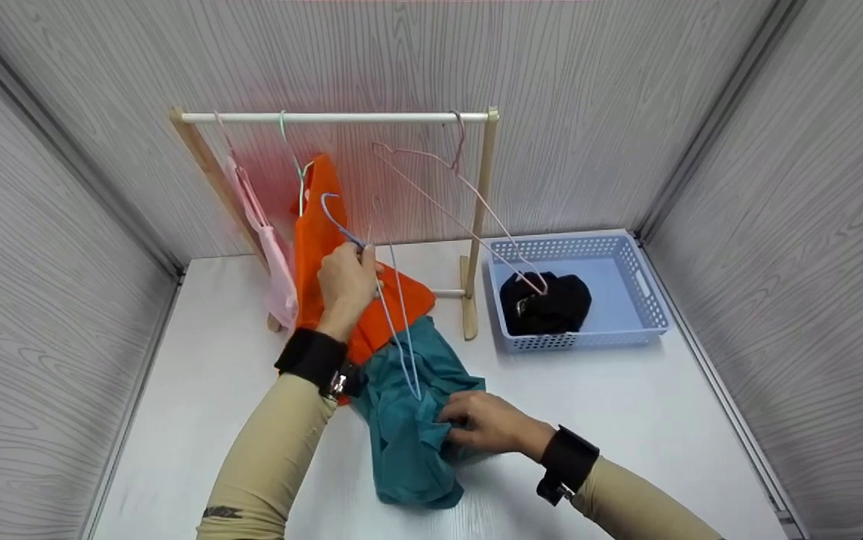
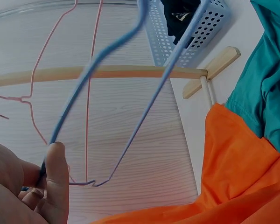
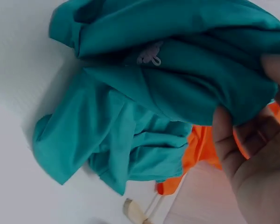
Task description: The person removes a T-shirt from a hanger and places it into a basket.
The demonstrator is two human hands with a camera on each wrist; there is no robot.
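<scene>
My left hand [image 1: 349, 279] pinches a blue clothes hanger [image 1: 401, 330] near its hook, in front of the rack. The hanger slants down, and its far end reaches the teal garment [image 1: 409, 450] lying crumpled on the table. With thumb and fingers, my right hand [image 1: 485, 421] grips an edge of that garment. In the right wrist view the teal cloth [image 3: 177, 88] is lifted in folds, with a small pale embroidered motif [image 3: 150, 54] on it. An orange garment [image 1: 319, 247] hangs on a mint-green hanger [image 1: 283, 127] behind my left hand, its lower part meeting the teal cloth.
A small clothes rack with a white rail [image 1: 371, 118] stands at the back. From it hang a pink garment [image 1: 277, 277] at the left and a bare pink hanger [image 1: 431, 156] at the right. A light-blue basket [image 1: 626, 300] holds a black cloth item [image 1: 558, 304].
</scene>
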